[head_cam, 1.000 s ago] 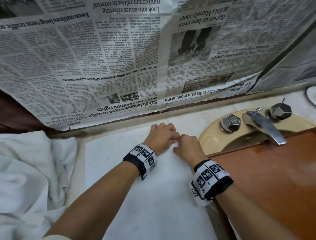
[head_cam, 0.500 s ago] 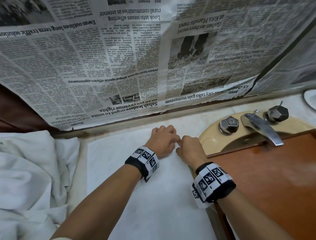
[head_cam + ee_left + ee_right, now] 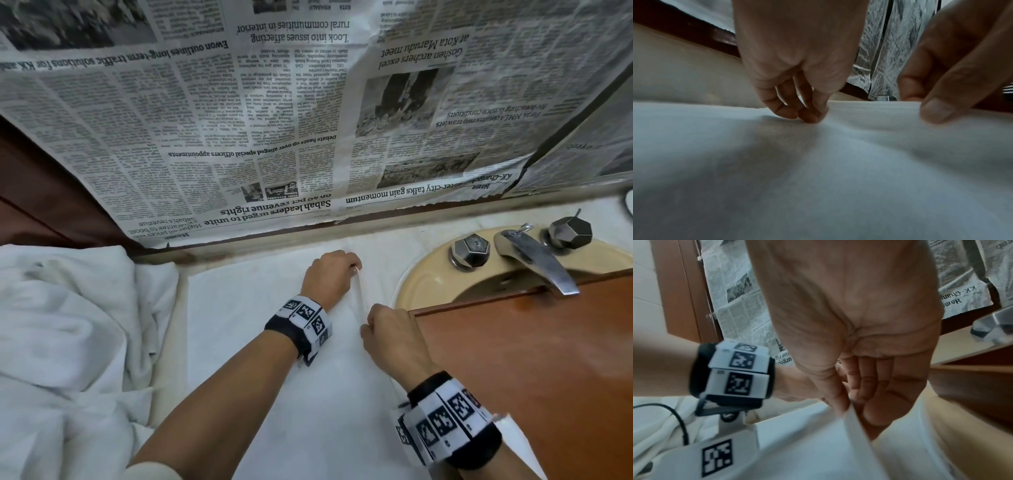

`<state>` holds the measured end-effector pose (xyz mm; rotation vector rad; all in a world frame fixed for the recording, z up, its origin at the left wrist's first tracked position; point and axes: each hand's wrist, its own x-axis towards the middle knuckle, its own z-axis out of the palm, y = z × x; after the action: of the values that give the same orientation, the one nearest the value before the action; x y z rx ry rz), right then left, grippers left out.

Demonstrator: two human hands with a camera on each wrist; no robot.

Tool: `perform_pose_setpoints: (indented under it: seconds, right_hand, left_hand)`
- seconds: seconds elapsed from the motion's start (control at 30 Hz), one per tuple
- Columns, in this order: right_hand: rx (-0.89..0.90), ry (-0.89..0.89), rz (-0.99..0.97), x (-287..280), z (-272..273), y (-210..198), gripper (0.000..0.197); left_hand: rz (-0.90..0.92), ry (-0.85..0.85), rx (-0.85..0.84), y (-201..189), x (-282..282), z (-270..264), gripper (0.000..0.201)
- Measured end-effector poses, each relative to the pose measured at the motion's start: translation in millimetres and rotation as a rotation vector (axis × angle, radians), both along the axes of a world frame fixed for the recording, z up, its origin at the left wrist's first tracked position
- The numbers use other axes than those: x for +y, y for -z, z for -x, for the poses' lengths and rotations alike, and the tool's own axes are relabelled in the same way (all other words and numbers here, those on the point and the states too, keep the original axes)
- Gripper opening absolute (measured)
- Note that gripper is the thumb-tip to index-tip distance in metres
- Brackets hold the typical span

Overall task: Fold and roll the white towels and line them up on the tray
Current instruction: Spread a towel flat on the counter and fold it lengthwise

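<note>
Both grips, left hand [image 3: 327, 275] and right hand [image 3: 388, 330], pinch the towel [image 3: 274, 394] edge beside the sink [image 3: 428, 277].

Bare forearms, a tagged band on each wrist
Black straps [image 3: 284, 330] carry white blocks [image 3: 445, 423] printed with square black codes; a pale cuff [image 3: 150, 471] shows at 7 o'clock

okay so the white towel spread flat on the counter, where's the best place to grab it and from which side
Probably along its right edge, beside the sink. The flat towel offers nothing to grip in the middle, but that hem already stands up as a thin ridge. Come from above and pinch it at two spaced points, as the left hand and right hand do.
</note>
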<state>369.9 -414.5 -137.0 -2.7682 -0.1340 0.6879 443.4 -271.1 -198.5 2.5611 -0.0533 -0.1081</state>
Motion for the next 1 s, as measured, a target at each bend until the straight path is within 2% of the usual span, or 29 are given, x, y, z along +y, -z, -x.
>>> perform_pose_setpoints:
  seconds: [0.17, 0.4, 0.5, 0.6, 0.7, 0.87, 1.0]
  right_hand:
    - [-0.104, 0.098, -0.112, -13, 16, -17, 0.015]
    - [-0.230, 0.150, -0.197, -21, 29, -54, 0.016]
    - [-0.249, 0.058, -0.225, 2, 40, -65, 0.015]
    - [-0.226, -0.081, -0.185, 42, 49, -72, 0.012]
    - [-0.168, -0.179, -0.229, 98, 65, -71, 0.021]
    - [-0.024, -0.239, -0.294, 175, 101, -29, 0.023]
    - [0.020, -0.218, -0.304, 190, 118, 2, 0.022]
  left_hand:
    - [-0.052, -0.009, -0.009, -7, -23, 5, 0.026]
    - [0.272, -0.149, -0.051, -42, -38, 17, 0.022]
    - [0.410, -0.258, -0.130, -51, -9, 34, 0.019]
    - [0.455, -0.358, -0.263, -54, 44, 65, 0.017]
    - [0.472, -0.478, -0.331, -49, 105, 101, 0.019]
    - [0.368, -0.682, -0.057, -15, 167, 150, 0.033]
    - [0.297, -0.658, -0.044, -1, 177, 159, 0.039]
